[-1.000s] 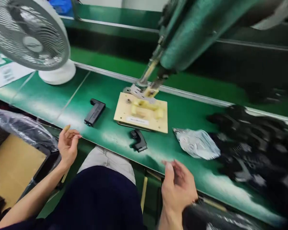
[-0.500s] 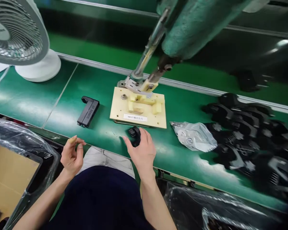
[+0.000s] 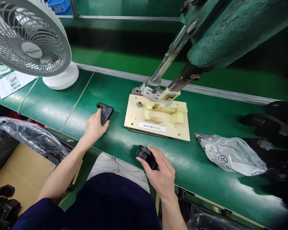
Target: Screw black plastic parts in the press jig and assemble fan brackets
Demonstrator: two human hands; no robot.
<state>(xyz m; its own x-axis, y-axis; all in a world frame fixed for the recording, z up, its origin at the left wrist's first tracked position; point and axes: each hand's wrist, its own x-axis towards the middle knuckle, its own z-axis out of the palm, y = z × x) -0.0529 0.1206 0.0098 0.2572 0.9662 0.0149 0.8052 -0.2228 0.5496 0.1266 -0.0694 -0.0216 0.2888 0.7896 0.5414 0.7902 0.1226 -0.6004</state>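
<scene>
My left hand (image 3: 94,127) is at a black hook-ended plastic part (image 3: 107,112) lying on the green bench. Its fingers and thumb are closed about the part's left and lower sides. Nearer the bench's front edge, my right hand (image 3: 160,169) grips a small black rounded part (image 3: 145,154) between thumb and fingers. That part's right side is hidden by the hand. Between and beyond both hands sits a cream fixture plate (image 3: 134,119) with raised yellowish blocks and a white label.
A green press-like machine (image 3: 220,41) leans over the fixture. Left stands a white fan (image 3: 61,78), with printed paper (image 3: 13,83) behind. A clear plastic bag (image 3: 230,155) and blurred black parts (image 3: 276,119) lie right. Below left is a plastic-lined box (image 3: 26,166).
My left hand has reached forward from the bench edge and closed on the hook-ended part. My right hand has taken hold of the rounded part and turned it. The view has shifted left.
</scene>
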